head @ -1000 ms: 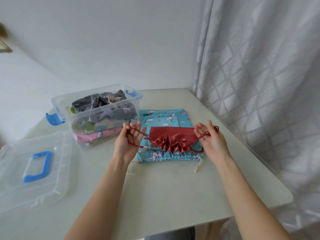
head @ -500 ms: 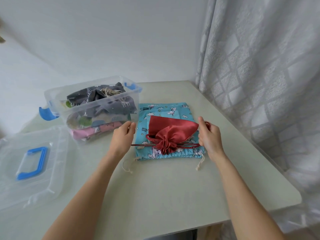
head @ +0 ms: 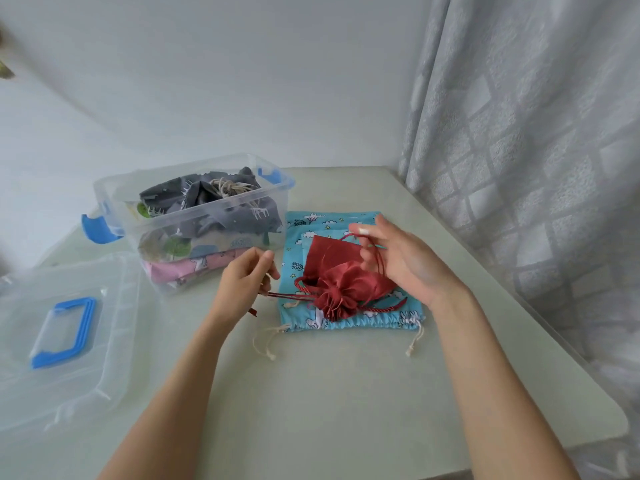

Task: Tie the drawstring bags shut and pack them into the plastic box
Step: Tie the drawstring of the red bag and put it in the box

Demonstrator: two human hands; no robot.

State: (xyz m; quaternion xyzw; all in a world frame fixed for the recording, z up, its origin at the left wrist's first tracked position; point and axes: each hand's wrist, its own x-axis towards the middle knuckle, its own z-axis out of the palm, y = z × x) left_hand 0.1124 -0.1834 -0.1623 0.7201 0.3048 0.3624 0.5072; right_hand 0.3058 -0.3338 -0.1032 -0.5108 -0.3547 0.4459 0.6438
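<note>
Head view: near the table's (head: 346, 410) right edge, a blue printed bag (head: 346, 221) lies flat with its cream cords slack. On it sits the red satin bag (head: 346, 289), mouth gathered into a rosette — cinched, apparently not yet knotted. Left hand (head: 242, 285) is pinched on one twisted red cord (head: 294, 296), holding it taut; right hand (head: 408, 261) has fingers spread with the other cord looped over them. Beyond, toward the far left corner, the clear plastic box (head: 277, 188) holds folded cloth bags.

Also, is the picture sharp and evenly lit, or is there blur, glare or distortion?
Head view: soft even light, faint shadows, no strong glare; wide-angle bending curves the wall line and table edges; right hand fingertips slightly motion-blurred; red bag reasonably sharp.
</note>
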